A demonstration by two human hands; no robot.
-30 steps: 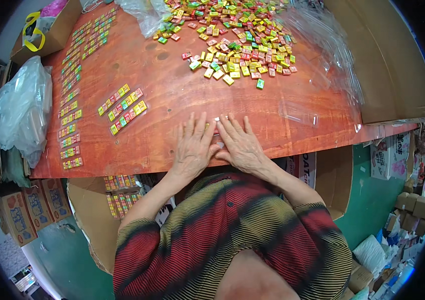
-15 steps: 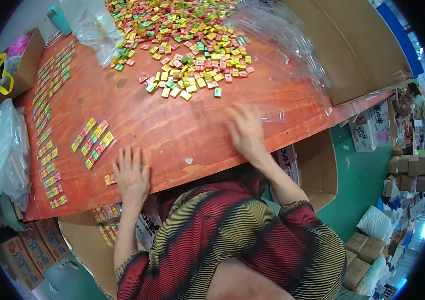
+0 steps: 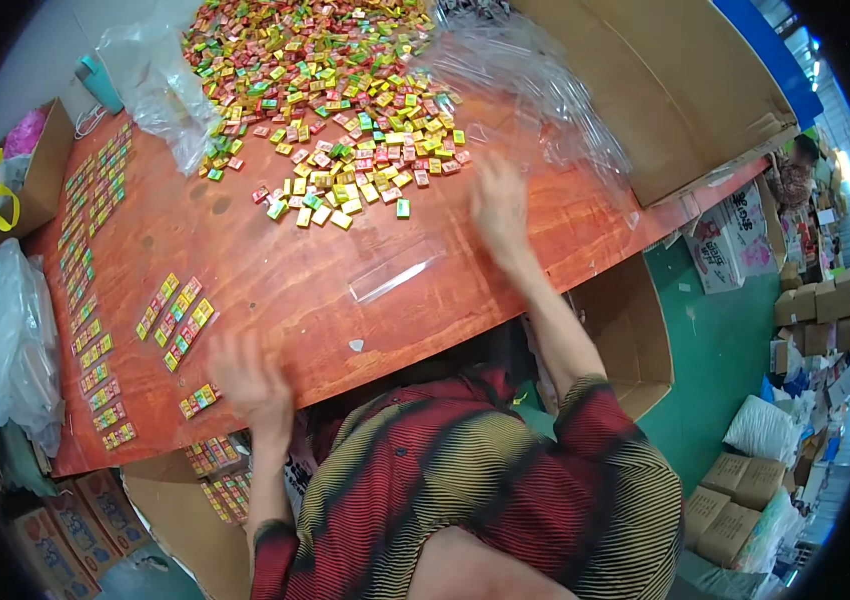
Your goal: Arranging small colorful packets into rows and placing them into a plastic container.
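— Reaching out over the red table (image 3: pixel 275 290), the right hand (image 3: pixel 498 205) hovers beside the heap of small coloured packets (image 3: pixel 335 120), fingers spread, holding nothing I can see. A clear plastic sleeve (image 3: pixel 397 270) lies flat just below it.

— And the left hand (image 3: pixel 250 385)?

— Blurred at the near table edge, fingers loosely spread, empty as far as it shows. A short packed strip (image 3: pixel 199 400) lies just beside it; more strips (image 3: pixel 177 322) sit above.
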